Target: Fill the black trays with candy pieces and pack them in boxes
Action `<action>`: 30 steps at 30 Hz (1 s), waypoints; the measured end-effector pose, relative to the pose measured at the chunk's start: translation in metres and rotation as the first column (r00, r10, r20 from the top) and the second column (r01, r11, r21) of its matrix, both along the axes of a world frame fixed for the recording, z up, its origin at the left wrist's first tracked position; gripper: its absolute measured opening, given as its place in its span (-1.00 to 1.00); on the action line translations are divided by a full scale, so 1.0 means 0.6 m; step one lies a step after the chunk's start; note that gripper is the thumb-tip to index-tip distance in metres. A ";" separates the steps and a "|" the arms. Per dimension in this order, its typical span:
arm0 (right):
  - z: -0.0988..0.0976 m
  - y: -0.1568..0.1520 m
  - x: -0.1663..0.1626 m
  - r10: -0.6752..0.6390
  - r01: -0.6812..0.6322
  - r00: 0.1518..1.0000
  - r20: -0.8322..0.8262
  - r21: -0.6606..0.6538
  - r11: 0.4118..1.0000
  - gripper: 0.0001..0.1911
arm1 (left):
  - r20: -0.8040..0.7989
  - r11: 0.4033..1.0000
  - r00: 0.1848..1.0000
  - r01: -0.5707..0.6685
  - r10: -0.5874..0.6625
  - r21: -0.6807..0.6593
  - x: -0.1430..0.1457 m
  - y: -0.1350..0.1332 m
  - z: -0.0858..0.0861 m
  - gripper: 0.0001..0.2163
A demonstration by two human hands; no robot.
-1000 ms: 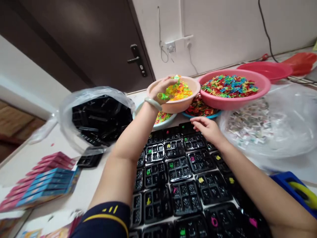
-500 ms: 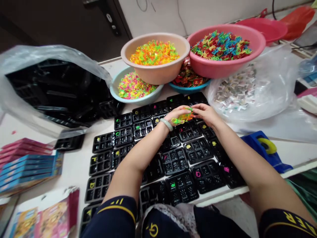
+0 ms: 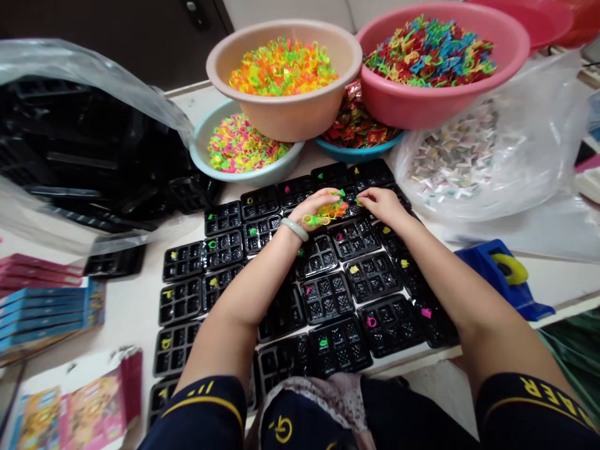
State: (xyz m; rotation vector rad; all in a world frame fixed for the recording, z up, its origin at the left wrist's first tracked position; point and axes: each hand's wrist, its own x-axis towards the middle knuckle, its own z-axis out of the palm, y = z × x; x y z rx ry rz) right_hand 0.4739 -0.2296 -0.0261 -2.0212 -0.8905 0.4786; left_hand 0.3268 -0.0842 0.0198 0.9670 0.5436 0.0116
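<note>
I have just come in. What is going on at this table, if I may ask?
A person's left hand holds a cluster of bright pieces over rows of black trays. The right hand pinches a small piece beside it. Many trays hold one coloured piece each; behind them stand a peach bowl and a pink bowl heaped with small shapes.

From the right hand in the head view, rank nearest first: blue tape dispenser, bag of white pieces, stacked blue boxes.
1. Bag of white pieces, right of the right hand
2. Blue tape dispenser, lower right
3. Stacked blue boxes, far left
</note>
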 end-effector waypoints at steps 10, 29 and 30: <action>-0.004 0.007 0.012 0.023 -0.024 1.000 -0.017 -0.039 0.999 -0.81 | 0.030 0.999 0.999 -0.020 0.020 -0.028 -0.056 0.009 0.002 -0.73; -0.009 0.099 0.055 -0.089 0.106 0.975 -0.202 0.075 0.991 -0.93 | 0.005 0.998 0.999 -0.039 0.040 -0.058 -0.102 0.046 -0.008 -0.72; -0.007 0.097 0.052 -0.102 0.130 0.954 -0.281 0.086 0.988 -0.93 | 0.007 0.997 0.999 -0.038 0.038 -0.062 -0.104 0.047 -0.009 -0.71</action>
